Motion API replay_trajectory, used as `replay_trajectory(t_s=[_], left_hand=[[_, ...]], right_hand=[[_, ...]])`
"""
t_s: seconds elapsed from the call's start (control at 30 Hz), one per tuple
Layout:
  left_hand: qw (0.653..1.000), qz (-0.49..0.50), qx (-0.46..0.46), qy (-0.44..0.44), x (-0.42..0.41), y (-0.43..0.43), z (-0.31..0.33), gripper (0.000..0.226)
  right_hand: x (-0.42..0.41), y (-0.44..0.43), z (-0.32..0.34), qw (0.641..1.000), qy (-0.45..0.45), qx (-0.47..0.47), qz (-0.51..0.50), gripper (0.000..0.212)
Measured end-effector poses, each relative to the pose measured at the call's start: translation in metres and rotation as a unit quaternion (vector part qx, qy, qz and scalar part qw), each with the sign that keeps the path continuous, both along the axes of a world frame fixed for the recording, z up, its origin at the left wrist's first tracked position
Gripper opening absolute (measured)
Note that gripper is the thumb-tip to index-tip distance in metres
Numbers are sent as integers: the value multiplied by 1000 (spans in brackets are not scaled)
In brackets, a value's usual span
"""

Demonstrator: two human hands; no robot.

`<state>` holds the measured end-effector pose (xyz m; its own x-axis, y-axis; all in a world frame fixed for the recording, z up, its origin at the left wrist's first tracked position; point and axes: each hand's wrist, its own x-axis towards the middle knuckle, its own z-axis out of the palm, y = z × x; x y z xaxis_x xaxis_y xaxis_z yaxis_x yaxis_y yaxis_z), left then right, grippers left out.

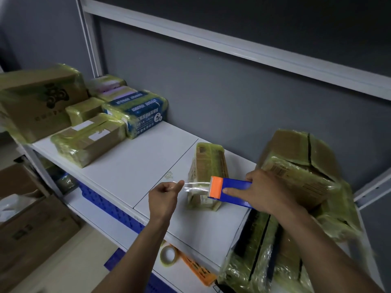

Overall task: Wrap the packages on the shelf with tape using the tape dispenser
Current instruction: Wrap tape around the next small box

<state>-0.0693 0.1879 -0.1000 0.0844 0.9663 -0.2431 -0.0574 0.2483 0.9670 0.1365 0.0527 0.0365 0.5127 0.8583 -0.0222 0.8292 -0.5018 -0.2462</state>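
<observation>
Left grip: we pinch the end of the clear tape at the thumb.
Right grip: our fingers curl round the blue tape dispenser, orange head pointing left.
Package: upright on the white shelf, just behind the stretched tape; label print unreadable.
Far left: blue package with white Chinese print, blurred.

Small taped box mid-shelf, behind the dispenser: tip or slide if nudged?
The small taped box seems to stand on a narrow end, so a high push would probably tip it. Its glossy tape wrap on the smooth white shelf suggests a low push slides it easily. The cardboard looks stiff, so it should hold shape when gripped.
</observation>
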Motion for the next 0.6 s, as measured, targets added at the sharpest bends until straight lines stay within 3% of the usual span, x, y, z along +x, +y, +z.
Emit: replay_trajectory(t_s=[0.3, 0.5, 0.6], left_hand=[[998, -33, -31, 30, 21, 8, -28, 31], [983, -93, -37, 152, 30, 16, -33, 55], [987, -62, 46, 139, 23, 12, -37, 34]], right_hand=[[-2, 20, -7, 998, 1, -65, -17, 76], [-3, 21, -9, 997, 41, -66, -24, 73], [-3, 20, -9, 996, 61, -65, -26, 79]])
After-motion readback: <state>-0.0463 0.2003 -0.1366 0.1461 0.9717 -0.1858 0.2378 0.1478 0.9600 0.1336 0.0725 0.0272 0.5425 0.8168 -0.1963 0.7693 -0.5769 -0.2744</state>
